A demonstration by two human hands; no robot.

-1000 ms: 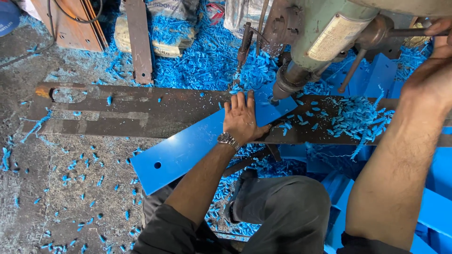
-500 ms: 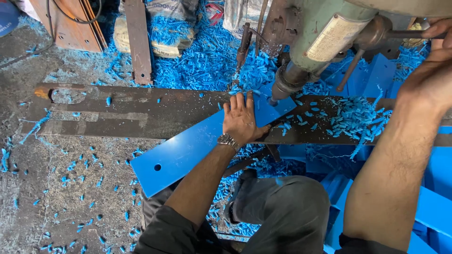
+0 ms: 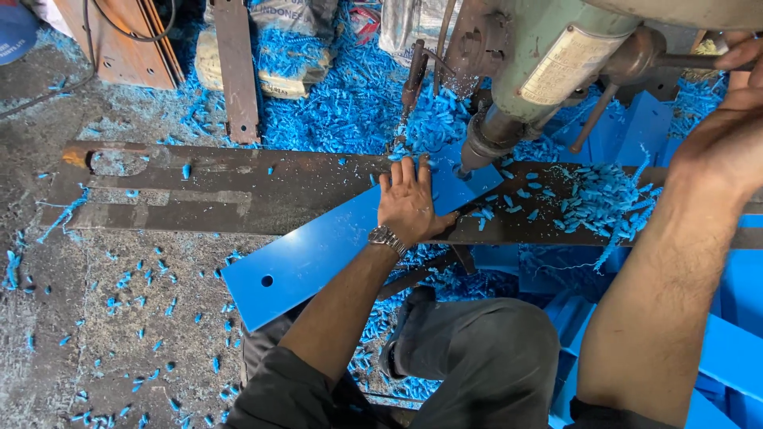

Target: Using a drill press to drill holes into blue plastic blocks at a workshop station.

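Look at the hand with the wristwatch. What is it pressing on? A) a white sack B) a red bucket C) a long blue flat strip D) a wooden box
C: the left hand, fingers spread flat, presses down on the long blue strip, which lies across the dark metal bar under the drill head.

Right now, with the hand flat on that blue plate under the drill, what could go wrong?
The left hand presses the blue plate with fingertips close beside the drill head; a slip could bring them against it. Nothing but the hand seems to hold the plate, so it might swing if it catches. The wristwatch and the loose blue shavings sit near the drill and could snag or cut. The right hand reaches up by the lever.
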